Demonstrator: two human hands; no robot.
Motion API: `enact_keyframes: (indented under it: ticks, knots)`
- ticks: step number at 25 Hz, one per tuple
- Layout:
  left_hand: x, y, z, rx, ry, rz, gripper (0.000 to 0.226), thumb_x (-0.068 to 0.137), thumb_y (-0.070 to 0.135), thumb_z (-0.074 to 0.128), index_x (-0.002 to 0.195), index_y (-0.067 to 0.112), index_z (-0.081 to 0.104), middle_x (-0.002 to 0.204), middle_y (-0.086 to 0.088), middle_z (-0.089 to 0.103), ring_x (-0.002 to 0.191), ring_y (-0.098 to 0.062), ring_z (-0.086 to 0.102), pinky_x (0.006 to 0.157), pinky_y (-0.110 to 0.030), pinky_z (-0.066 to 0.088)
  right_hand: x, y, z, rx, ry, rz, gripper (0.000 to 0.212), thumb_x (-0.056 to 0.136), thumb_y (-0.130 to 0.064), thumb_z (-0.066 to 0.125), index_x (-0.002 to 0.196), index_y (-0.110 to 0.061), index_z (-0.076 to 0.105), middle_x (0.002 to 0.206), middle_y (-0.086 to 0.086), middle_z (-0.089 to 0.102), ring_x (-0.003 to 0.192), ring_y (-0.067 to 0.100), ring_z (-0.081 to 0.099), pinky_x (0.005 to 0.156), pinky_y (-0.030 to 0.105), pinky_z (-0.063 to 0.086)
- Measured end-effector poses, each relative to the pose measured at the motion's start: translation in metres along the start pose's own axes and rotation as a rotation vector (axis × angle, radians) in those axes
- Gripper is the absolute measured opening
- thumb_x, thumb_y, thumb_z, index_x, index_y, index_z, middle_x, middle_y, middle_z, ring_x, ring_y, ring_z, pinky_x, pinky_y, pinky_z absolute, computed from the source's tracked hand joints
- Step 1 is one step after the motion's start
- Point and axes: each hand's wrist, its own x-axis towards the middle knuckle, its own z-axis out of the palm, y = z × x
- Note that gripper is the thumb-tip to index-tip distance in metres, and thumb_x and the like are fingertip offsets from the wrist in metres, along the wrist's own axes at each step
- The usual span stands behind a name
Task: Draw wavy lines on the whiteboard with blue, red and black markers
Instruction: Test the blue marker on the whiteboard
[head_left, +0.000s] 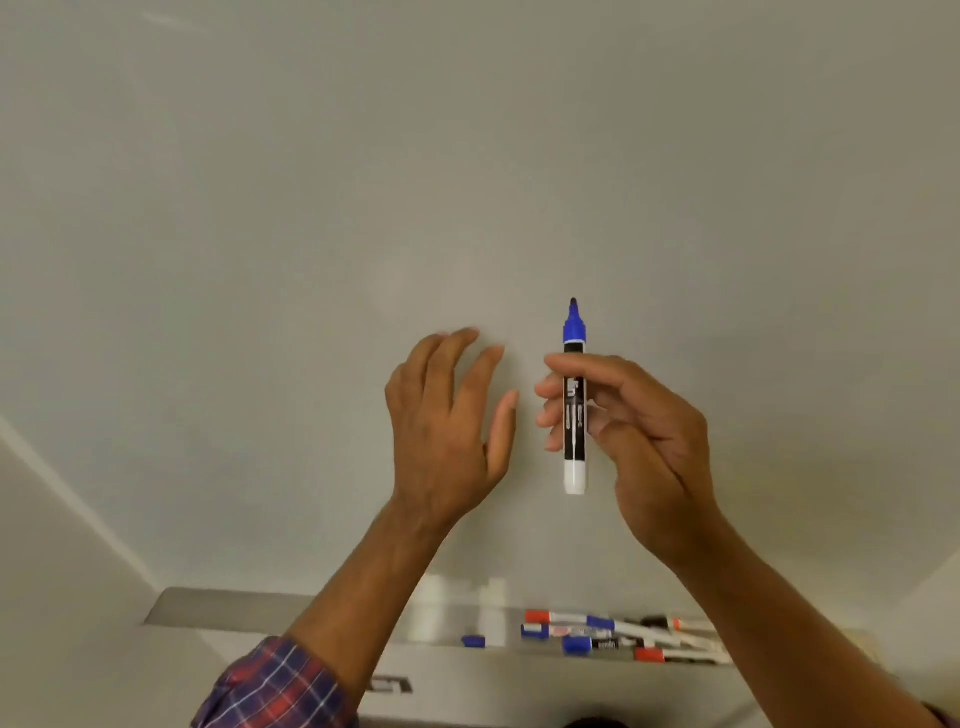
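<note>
Blue marker stands upright with its bare tip up, pinched in your right hand, in front of the unmarked whiteboard, while your left hand hovers beside it, fingers spread and empty.

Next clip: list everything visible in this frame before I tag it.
White whiteboard: one, blank, fills the view.
Uncapped blue marker with black label: one, upright, tip up, before the board.
Grey metal tray: one, along the board's bottom edge.
Loose blue cap: one, on the tray, left of the pile.
Capped markers: several, count unclear; red, blue, black caps; piled on the tray's right.
Plaid sleeve: one, red and blue, left forearm.
Left hand: fingers spread, holds nothing.
Right hand: pinches the blue marker's barrel.
</note>
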Motion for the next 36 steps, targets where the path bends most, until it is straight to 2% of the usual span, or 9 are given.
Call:
enact_keyframes:
  ticks: [3,5,8,13,19,23,28,32,36]
  knots:
    - [0.068,0.001,-0.010,0.031,0.094,0.029,0.044,0.103,0.037,0.057,0.135,0.008,0.067,0.147,-0.018,0.060,0.142,-0.039,0.049,0.109,-0.052,0.040,0.041,-0.019,-0.005,-0.047,0.045,-0.142,0.040,0.094,0.003,0.059,0.130,-0.013,0.058,0.113,0.015,0.068,0.103,0.029,0.071,0.089,0.049,0.061]
    - [0.111,0.002,-0.015,0.068,0.133,0.068,0.046,0.101,0.038,0.062,0.138,0.009,0.065,0.151,-0.018,0.057,0.145,-0.038,0.045,0.111,-0.055,0.040,0.069,-0.031,-0.007,-0.126,0.126,-0.251,0.039,0.090,-0.016,0.077,0.124,-0.012,0.059,0.105,0.008,0.067,0.095,0.026,0.070,0.088,0.042,0.060]
    - [0.170,0.005,-0.025,0.121,0.199,0.115,0.051,0.101,0.040,0.063,0.142,0.010,0.063,0.157,-0.017,0.052,0.150,-0.038,0.041,0.116,-0.055,0.035,0.112,-0.053,-0.015,-0.182,0.224,-0.334,0.039,0.091,-0.042,0.073,0.117,-0.016,0.061,0.095,-0.005,0.064,0.082,0.020,0.065,0.081,0.028,0.057]
    - [0.249,0.012,-0.036,0.180,0.303,0.137,0.055,0.103,0.044,0.055,0.149,0.012,0.058,0.165,-0.016,0.043,0.156,-0.036,0.034,0.121,-0.054,0.030,0.174,-0.089,-0.031,-0.169,0.311,-0.452,0.031,0.101,-0.035,0.053,0.129,-0.021,0.055,0.093,0.007,0.068,0.078,0.029,0.067,0.068,0.041,0.058]
    - [0.318,0.011,-0.044,0.218,0.336,0.161,0.059,0.105,0.047,0.049,0.153,0.015,0.053,0.169,-0.016,0.036,0.159,-0.034,0.029,0.126,-0.053,0.025,0.245,-0.116,-0.049,-0.389,0.512,-0.657,0.020,0.100,-0.019,0.065,0.109,-0.002,0.072,0.092,0.003,0.073,0.077,0.012,0.068,0.068,0.021,0.053]
    - [0.340,0.006,-0.047,0.242,0.311,0.152,0.067,0.108,0.052,0.039,0.166,0.019,0.032,0.176,-0.016,0.015,0.164,-0.032,0.009,0.131,-0.055,0.014,0.274,-0.124,-0.055,-0.400,0.576,-0.711,0.022,0.099,-0.010,0.069,0.118,0.001,0.073,0.098,-0.003,0.073,0.085,0.006,0.071,0.076,0.015,0.055]
    - [0.342,0.002,-0.041,0.241,0.293,0.153,0.070,0.108,0.054,0.033,0.169,0.023,0.017,0.177,-0.012,0.005,0.165,-0.029,0.000,0.132,-0.055,0.011,0.284,-0.127,-0.056,-0.418,0.598,-0.673,0.019,0.093,-0.009,0.075,0.111,-0.006,0.074,0.087,0.001,0.073,0.074,0.016,0.071,0.065,0.035,0.060]
    - [0.342,0.001,-0.040,0.241,0.297,0.156,0.071,0.108,0.053,0.035,0.169,0.023,0.016,0.178,-0.012,0.004,0.165,-0.029,0.000,0.132,-0.056,0.012,0.288,-0.131,-0.053,-0.404,0.632,-0.585,0.011,0.088,-0.009,0.077,0.096,-0.009,0.071,0.078,-0.012,0.067,0.067,0.013,0.067,0.058,0.034,0.056]
    - [0.342,0.001,-0.041,0.234,0.314,0.168,0.070,0.108,0.052,0.036,0.169,0.022,0.019,0.177,-0.012,0.005,0.165,-0.029,0.001,0.132,-0.056,0.012,0.294,-0.134,-0.053,-0.432,0.640,-0.554,0.008,0.088,-0.011,0.077,0.088,-0.010,0.068,0.072,-0.008,0.066,0.065,0.016,0.064,0.055,0.036,0.054]
